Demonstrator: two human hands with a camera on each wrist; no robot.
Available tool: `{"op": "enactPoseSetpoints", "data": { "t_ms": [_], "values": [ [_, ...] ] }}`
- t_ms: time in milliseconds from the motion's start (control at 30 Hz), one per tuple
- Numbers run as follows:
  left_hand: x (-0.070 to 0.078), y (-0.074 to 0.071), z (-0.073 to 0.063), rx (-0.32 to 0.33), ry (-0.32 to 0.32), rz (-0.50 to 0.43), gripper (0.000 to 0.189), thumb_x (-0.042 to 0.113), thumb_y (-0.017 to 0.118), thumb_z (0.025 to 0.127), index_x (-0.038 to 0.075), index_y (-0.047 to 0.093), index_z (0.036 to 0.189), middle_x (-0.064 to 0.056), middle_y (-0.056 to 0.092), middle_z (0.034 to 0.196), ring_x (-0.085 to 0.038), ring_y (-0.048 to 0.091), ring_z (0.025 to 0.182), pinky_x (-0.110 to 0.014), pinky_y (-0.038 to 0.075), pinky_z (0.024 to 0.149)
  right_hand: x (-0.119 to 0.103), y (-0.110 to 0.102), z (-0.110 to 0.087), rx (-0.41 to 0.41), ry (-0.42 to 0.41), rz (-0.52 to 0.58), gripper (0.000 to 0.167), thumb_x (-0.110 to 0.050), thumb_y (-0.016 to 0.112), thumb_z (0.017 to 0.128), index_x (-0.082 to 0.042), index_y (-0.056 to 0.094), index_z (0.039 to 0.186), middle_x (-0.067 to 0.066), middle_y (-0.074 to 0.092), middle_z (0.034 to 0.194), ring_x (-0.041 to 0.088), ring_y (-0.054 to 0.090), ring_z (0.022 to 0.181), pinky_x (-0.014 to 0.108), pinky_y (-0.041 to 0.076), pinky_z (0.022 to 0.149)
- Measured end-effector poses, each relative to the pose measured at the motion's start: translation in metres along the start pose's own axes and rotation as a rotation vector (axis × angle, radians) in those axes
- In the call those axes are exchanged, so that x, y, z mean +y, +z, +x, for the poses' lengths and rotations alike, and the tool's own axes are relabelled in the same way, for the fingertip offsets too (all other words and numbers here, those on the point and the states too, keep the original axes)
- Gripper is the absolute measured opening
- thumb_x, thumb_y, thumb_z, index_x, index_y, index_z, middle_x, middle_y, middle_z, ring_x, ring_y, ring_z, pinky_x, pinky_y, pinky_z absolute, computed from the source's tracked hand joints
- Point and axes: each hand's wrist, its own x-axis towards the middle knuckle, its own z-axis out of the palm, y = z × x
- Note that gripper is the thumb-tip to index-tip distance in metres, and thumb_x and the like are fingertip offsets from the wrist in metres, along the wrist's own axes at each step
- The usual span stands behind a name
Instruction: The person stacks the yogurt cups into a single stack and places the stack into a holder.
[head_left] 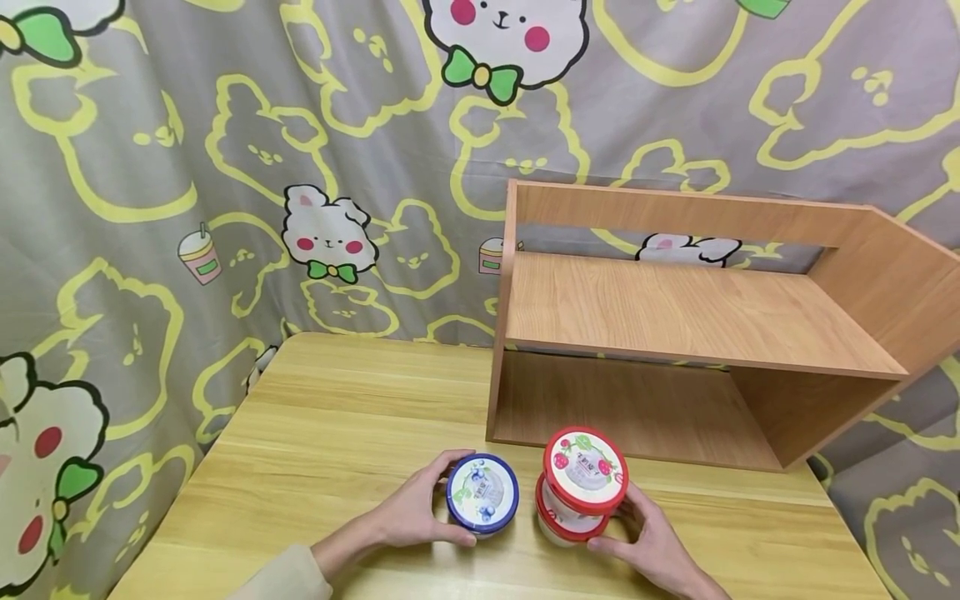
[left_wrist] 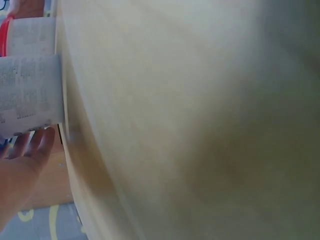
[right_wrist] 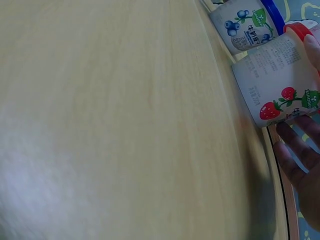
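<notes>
A paper tub with a blue-rimmed lid and blueberry print (head_left: pixel 482 493) stands upright on the table. My left hand (head_left: pixel 411 510) grips it from the left, thumb at the near side and fingers at the far side. Just right of it, a red-lidded strawberry tub (head_left: pixel 585 469) sits on top of a second red-lidded tub (head_left: pixel 553 533). My right hand (head_left: pixel 654 543) holds this stack from the right, its thumb near the lower lid; the upper tub hides part of the fingers. In the right wrist view, the fingers (right_wrist: pixel 298 150) touch the strawberry-printed tub wall (right_wrist: pixel 275 75).
A two-level wooden shelf (head_left: pixel 705 312) stands behind the tubs at the back right of the wooden table (head_left: pixel 352 408). Its lower front edge is close behind the red-lidded stack. A patterned grey curtain (head_left: pixel 247 183) hangs behind the table and along its left side.
</notes>
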Motion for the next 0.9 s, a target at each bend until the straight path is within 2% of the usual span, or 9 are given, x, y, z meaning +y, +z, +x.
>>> {"op": "enactPoseSetpoints", "data": {
  "t_ms": [133, 533, 900],
  "values": [
    [0.0002, 0.0002, 0.0012, 0.002, 0.003, 0.0, 0.105, 0.035, 0.097, 0.073, 0.019, 0.039, 0.158, -0.002, 0.059, 0.149, -0.027, 0.059, 0.135, -0.049, 0.049, 0.118, -0.0002, 0.0002, -0.0002, -0.006, -0.004, 0.007, 0.074, -0.004, 0.09, 0.079, -0.004, 0.054, 0.144, -0.027, 0.063, 0.133, -0.008, 0.062, 0.117, 0.009, 0.05, 0.1],
    [-0.0006, 0.0004, 0.0017, 0.016, 0.021, -0.019, 0.1, 0.035, 0.097, 0.073, 0.02, 0.042, 0.155, 0.001, 0.061, 0.147, -0.018, 0.059, 0.133, -0.048, 0.05, 0.118, -0.0007, -0.0004, 0.0001, -0.005, 0.007, -0.013, 0.075, -0.006, 0.091, 0.079, -0.004, 0.054, 0.145, -0.026, 0.063, 0.132, -0.007, 0.062, 0.116, 0.009, 0.05, 0.099],
    [0.0019, -0.0017, 0.0, 0.044, 0.004, -0.024, 0.101, 0.036, 0.097, 0.073, 0.022, 0.042, 0.156, 0.0, 0.061, 0.147, -0.025, 0.06, 0.132, -0.049, 0.051, 0.116, -0.0031, -0.0006, 0.0004, -0.014, 0.028, 0.0, 0.074, -0.007, 0.09, 0.081, -0.005, 0.053, 0.145, -0.025, 0.064, 0.132, -0.006, 0.062, 0.116, 0.011, 0.051, 0.099]
  ]
}}
